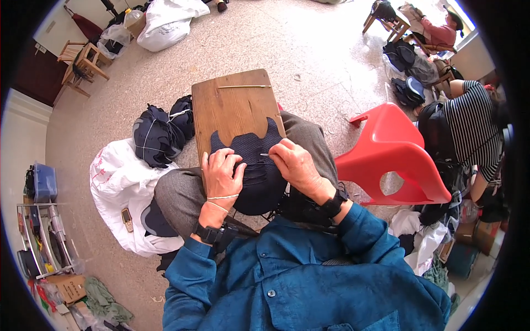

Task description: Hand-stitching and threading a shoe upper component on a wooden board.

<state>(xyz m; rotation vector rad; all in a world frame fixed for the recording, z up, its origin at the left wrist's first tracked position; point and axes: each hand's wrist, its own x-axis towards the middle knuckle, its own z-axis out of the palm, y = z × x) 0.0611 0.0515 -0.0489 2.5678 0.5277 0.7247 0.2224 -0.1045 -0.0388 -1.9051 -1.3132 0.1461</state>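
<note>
A dark navy knitted shoe upper (248,144) lies over the near end of a wooden board (232,107), with two pointed flaps toward the far side. Several cords or loops cross its middle. My left hand (222,175) has its fingers bent and pressed onto the upper's left side, gripping it; a white cord circles that wrist. Over the right side, my right hand (297,165) pinches a thin, shiny needle-like tool (264,154) pointing left at the fabric. Its far end is hidden in my fingers. A thin yellowish rod (244,86) rests across the board's far part.
Left of my knees are tied bundles of dark uppers (154,135) and a white sack (113,182) with a phone (127,219) on it. A red plastic chair (395,146) stands at right, near a person in a striped top (469,124). Another person (439,33) sits farther back.
</note>
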